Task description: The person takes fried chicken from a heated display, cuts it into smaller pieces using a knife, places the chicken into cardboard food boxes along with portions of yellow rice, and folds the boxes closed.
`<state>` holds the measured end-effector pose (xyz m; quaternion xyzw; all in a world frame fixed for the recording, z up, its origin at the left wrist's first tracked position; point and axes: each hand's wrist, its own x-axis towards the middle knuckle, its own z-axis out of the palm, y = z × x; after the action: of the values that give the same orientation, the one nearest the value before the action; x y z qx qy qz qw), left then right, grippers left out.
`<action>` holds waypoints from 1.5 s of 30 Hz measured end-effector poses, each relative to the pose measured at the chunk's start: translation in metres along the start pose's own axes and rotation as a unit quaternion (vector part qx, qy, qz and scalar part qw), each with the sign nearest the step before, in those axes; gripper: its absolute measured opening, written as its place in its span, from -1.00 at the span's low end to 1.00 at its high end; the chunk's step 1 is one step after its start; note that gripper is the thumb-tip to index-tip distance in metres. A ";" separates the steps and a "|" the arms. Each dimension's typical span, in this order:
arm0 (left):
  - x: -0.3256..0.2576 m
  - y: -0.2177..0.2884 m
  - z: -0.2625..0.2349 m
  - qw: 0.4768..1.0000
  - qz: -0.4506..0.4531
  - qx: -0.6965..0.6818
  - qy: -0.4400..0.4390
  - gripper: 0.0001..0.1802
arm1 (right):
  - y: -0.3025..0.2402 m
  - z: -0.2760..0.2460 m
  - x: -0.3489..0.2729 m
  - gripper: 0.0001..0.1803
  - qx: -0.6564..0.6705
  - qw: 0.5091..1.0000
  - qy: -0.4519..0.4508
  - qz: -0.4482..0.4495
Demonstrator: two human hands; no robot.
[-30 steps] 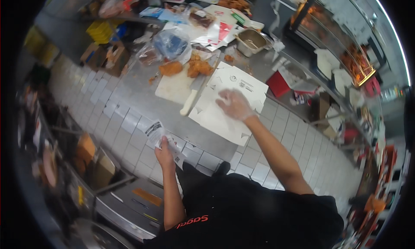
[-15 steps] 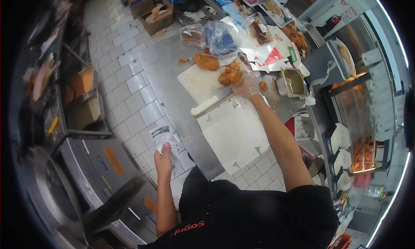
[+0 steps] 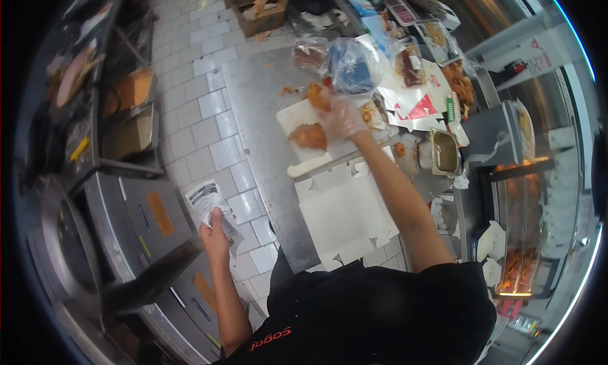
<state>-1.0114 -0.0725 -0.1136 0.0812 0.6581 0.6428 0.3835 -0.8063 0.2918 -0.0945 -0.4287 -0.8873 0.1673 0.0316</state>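
Observation:
My left hand [image 3: 216, 238] pinches a printed paper slip [image 3: 208, 202], held out over the floor. Clad in a clear plastic glove, my right hand [image 3: 342, 119] is smeared by motion and closes on a piece of fried chicken [image 3: 318, 97] at the far end of the white cutting board [image 3: 289, 120]. A second fried chicken piece [image 3: 308, 137] lies on the board's near part. Below it is a knife with a white handle [image 3: 308, 165], its blade partly hidden. Nearest me on the steel table lies an unfolded white cardboard box [image 3: 345, 210].
Plastic-wrapped containers [image 3: 354, 67] stand beyond the board. A metal pan [image 3: 443, 151] and a tray of fried chicken [image 3: 457, 86] are to the right. A lit warming cabinet [image 3: 519, 232] stands far right. Steel drawers [image 3: 149, 216] and a large round pan [image 3: 66, 251] are at left.
My right hand has put one chicken piece down nearer on the board and moved to the farther piece. The left hand has shifted left with the slip. The whole view has shifted.

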 end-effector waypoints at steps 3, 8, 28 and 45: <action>-0.005 -0.021 -0.004 0.999 -0.005 0.032 0.029 -0.63 | 0.015 -0.007 0.025 -0.44 -0.018 1.000 -0.021 -0.014; -0.026 0.000 0.049 0.997 0.030 0.043 0.058 -0.62 | -0.002 -0.011 0.022 -0.56 -0.077 0.960 -0.094 -0.254; 0.064 -0.004 0.186 0.978 0.069 0.193 0.022 -0.62 | -0.027 0.043 -0.071 -0.84 0.000 0.982 -0.106 -0.157; -0.024 -0.076 0.212 0.908 0.158 0.364 -0.135 -0.40 | 0.002 -0.087 -0.116 -0.66 -0.056 0.936 0.316 -0.146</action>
<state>-0.8358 0.0671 -0.1477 0.4038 0.7670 0.3937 0.3059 -0.7142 0.2268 -0.0026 -0.3260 -0.8922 -0.0333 0.3107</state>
